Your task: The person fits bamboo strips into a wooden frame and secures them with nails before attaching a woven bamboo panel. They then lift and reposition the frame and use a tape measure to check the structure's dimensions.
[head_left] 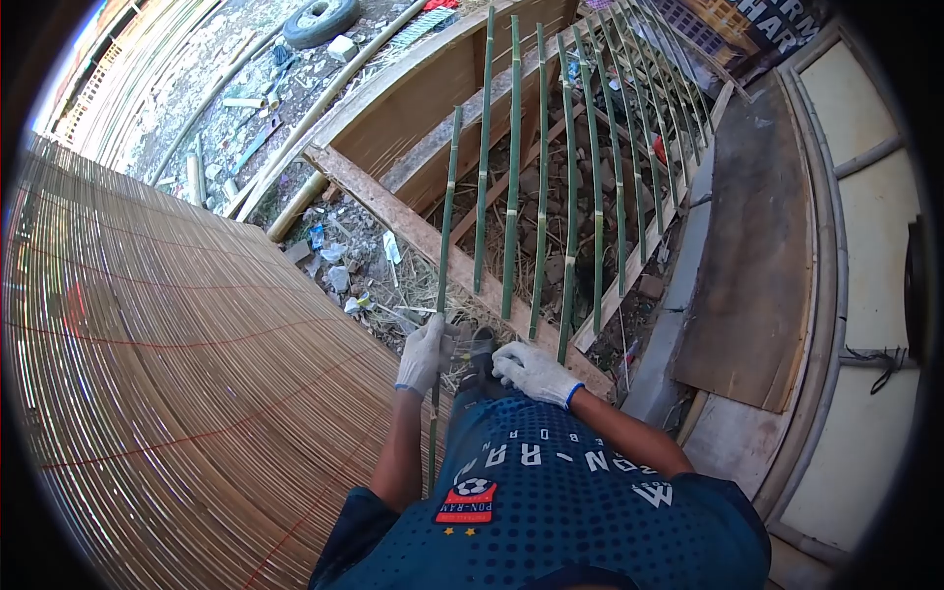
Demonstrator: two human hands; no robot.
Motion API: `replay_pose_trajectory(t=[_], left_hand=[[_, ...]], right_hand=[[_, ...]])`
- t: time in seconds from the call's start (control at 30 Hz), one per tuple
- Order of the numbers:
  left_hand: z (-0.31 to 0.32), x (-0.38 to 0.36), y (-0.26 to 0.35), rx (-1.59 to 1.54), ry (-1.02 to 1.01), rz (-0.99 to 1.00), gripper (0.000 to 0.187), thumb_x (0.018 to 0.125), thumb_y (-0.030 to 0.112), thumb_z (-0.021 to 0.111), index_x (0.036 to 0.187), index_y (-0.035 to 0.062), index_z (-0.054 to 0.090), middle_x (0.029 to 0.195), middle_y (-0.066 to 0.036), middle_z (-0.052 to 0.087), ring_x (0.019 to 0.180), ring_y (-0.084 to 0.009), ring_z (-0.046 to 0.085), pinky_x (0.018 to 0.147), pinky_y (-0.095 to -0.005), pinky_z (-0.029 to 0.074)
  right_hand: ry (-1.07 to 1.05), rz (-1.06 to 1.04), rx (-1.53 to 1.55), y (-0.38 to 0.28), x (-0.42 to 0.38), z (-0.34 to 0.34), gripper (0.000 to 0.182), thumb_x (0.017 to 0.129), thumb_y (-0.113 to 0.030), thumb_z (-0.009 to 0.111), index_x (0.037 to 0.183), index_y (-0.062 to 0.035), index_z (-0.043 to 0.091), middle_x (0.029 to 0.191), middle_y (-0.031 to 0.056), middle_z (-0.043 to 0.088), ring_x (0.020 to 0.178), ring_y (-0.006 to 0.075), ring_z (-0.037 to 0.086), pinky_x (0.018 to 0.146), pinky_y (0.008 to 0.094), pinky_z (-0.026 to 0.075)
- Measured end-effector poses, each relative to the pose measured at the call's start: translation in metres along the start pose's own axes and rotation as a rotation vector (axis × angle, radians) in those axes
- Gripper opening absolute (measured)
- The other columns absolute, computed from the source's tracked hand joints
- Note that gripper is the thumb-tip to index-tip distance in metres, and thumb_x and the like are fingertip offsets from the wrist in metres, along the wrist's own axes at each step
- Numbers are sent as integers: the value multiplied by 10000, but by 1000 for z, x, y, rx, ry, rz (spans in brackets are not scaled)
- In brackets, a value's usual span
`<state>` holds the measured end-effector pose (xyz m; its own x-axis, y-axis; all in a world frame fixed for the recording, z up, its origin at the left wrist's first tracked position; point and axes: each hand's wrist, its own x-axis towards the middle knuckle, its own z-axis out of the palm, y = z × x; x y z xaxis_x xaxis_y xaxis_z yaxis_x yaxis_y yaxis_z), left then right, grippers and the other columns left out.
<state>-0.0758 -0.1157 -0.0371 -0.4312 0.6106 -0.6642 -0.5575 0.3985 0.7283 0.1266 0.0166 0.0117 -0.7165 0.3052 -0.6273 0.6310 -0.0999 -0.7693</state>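
Note:
My left hand (pixel 423 356), in a white knit glove, is closed around a long green bamboo strip (pixel 448 206). The strip runs from beside my body up past the wooden frame's near beam. In front of my shirt is my right hand (pixel 536 374), gloved in white with a blue cuff. Its fingers are curled in, and whatever they may hold is hidden. Just beyond it, several green bamboo strips (pixel 512 167) lie spaced side by side across the wooden frame (pixel 423 231). My dark shoe (pixel 482 351) shows between my hands.
A large slatted bamboo screen (pixel 197 334) with red cords fills the left side. Rubble and litter (pixel 337 277) lie beside the frame. A tire (pixel 321 22) is at the back. On the right are a brown board (pixel 752 256) and a pale panel with bamboo poles (pixel 870 236).

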Motion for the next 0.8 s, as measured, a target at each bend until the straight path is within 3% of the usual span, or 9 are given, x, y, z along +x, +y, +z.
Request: replay_pose_trajectory(t=[0.33, 0.4, 0.6, 0.63, 0.73, 0.8], left_hand=[[4, -4, 9, -50, -12, -22, 527, 1109, 459, 510, 978, -11, 708, 612, 16, 498, 442, -74, 406, 424, -250, 305], [5, -4, 9, -35, 9, -29, 526, 1110, 453, 510, 990, -17, 714, 611, 13, 499, 443, -76, 409, 424, -251, 306], [-1, 1, 0, 51, 9, 17, 559, 1103, 502, 504, 1013, -1, 730, 664, 22, 537, 499, -66, 457, 441, -251, 321], [-1, -1, 3, 47, -9, 20, 564, 1104, 505, 494, 1005, 6, 736, 665, 37, 516, 526, -67, 488, 448, -240, 329], [-9, 11, 8, -289, -72, -149, 448, 1089, 507, 535, 961, 97, 662, 600, 44, 487, 403, -60, 374, 385, -235, 271], [-13, 11, 12, -178, -105, 29, 411, 1085, 505, 541, 943, 131, 636, 589, 59, 479, 389, -61, 352, 379, -225, 262]], right_hand=[[37, -8, -54, 5, -1, 1, 346, 1053, -302, 564, 1223, -14, 653, 1054, 107, 749, 909, 187, 723, 850, 345, 561], [26, -21, -74, 3, -1, 0, 326, 1064, -247, 550, 1248, 10, 630, 1069, 122, 745, 912, 182, 718, 854, 325, 568], [50, 14, -80, 2, -2, 4, 346, 1064, -289, 568, 1273, -23, 640, 1066, 106, 748, 915, 179, 719, 865, 338, 567], [79, 5, -60, -1, -6, 4, 374, 1023, -354, 583, 1204, -46, 694, 1048, 129, 751, 956, 243, 730, 903, 385, 547], [81, -32, -144, 3, -3, 4, 372, 1067, -338, 561, 1257, -33, 658, 1066, 95, 749, 918, 177, 721, 870, 341, 566], [103, -67, -159, 1, -5, 2, 386, 1072, -358, 550, 1249, -34, 660, 1068, 96, 750, 931, 191, 726, 878, 352, 565]])
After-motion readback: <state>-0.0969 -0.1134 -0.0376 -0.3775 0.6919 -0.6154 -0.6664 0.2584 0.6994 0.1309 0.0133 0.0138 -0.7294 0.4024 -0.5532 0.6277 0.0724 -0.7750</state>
